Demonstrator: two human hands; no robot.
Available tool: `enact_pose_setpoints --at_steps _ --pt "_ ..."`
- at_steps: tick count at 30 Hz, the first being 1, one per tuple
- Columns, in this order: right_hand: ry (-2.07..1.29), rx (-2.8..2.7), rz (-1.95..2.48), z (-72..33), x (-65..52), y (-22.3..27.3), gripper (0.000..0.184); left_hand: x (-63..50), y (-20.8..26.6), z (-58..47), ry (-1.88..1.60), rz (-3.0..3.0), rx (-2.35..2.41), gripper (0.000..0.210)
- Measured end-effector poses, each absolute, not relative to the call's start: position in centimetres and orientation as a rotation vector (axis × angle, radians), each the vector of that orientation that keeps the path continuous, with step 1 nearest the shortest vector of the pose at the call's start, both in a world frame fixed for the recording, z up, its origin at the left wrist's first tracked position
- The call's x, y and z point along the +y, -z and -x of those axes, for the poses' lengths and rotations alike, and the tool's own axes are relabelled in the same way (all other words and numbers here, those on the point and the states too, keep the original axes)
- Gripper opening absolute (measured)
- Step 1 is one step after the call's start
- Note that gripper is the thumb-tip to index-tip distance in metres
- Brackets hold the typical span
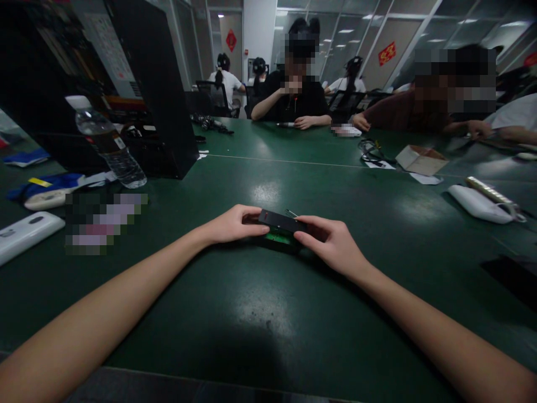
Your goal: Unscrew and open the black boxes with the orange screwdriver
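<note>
1. A small black rectangular part (280, 220) is held between both hands, just above the green table (268, 313), a little beyond the middle of the near edge.
2. The part is flat and thin, matt black, with a long top face tilted slightly down to the right; a small reddish mark is seen near its left end.
3. Directly beneath it a green circuit board (278, 237) is seen, partly covered by the black part; whether the two are touching cannot be told.
4. Thin metal pins (292, 212) are seen sticking out behind the right half of the part.
5. The left end of the part is pinched by the left hand (233, 224), whose fingers are curled narrowly around it.
6. The right end is gripped by the right hand (331, 242), with thumb and forefinger closed on the edge and the other fingers folded under.
7. To the left, a clear water bottle (109, 143) with a white cap is stood near a black upright case (155, 84).
8. To the right, a white device (478, 202) is laid on the table, well apart from the hands, and a small cardboard box (420, 159) is seen beyond it.
9. Other people are seated at the far side of the table.
</note>
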State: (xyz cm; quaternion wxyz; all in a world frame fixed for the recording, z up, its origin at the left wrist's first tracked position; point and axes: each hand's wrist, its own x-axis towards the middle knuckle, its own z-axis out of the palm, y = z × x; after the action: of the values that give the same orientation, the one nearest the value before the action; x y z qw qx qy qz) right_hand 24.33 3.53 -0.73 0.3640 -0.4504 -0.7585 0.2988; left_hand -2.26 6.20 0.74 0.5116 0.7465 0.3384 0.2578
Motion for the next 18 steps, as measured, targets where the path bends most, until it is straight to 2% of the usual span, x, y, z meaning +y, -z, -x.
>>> enact_pose_setpoints --at_steps 3,18 --pt "-0.782 -1.912 1.169 -24.29 3.49 0.63 0.049 6.19 -0.98 2.03 -0.655 -1.789 0.839 0.03" --pt "-0.816 -1.907 1.172 -24.1 3.5 0.85 0.05 6.44 -0.69 1.81 -0.664 -1.64 0.789 0.029"
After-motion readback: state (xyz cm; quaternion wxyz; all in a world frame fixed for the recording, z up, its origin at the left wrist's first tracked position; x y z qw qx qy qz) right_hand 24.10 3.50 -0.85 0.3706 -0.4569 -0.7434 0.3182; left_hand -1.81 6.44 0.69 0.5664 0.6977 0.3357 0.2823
